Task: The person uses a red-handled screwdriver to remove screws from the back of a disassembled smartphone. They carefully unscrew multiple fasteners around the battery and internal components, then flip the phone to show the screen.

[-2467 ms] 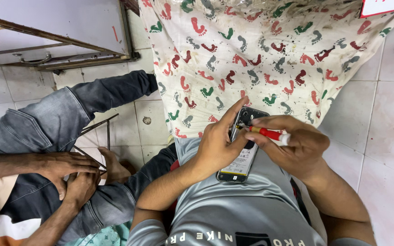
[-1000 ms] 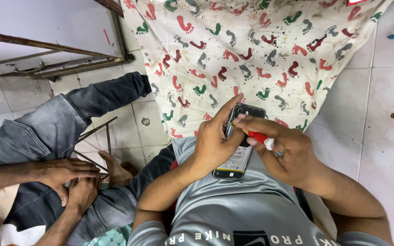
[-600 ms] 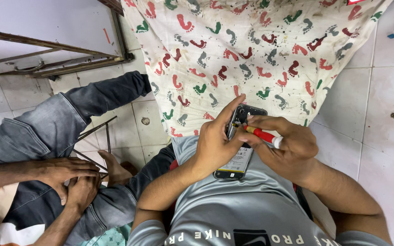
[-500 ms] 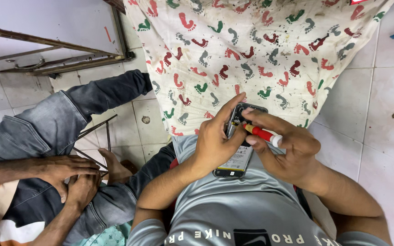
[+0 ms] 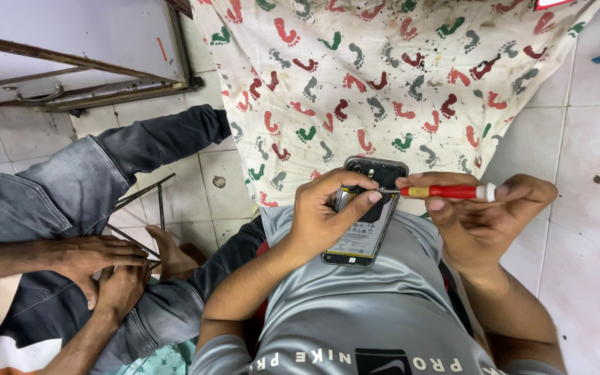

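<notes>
1. The opened smartphone (image 5: 366, 215), back cover off and battery bare, rests over the person's lap; it looks light, stiff and fragile, best held by its edges
2. Left hand (image 5: 324, 215) grip grasps its side
3. Right hand (image 5: 484, 215) grip pinches a red-handled screwdriver (image 5: 446, 192), tip at the upper frame
4. Footprint-patterned cloth (image 5: 383, 76) lies beyond

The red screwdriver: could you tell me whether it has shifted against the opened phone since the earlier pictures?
Yes. The red screwdriver now lies level across the opened phone's top, where earlier it slanted down toward the right hand.
</notes>
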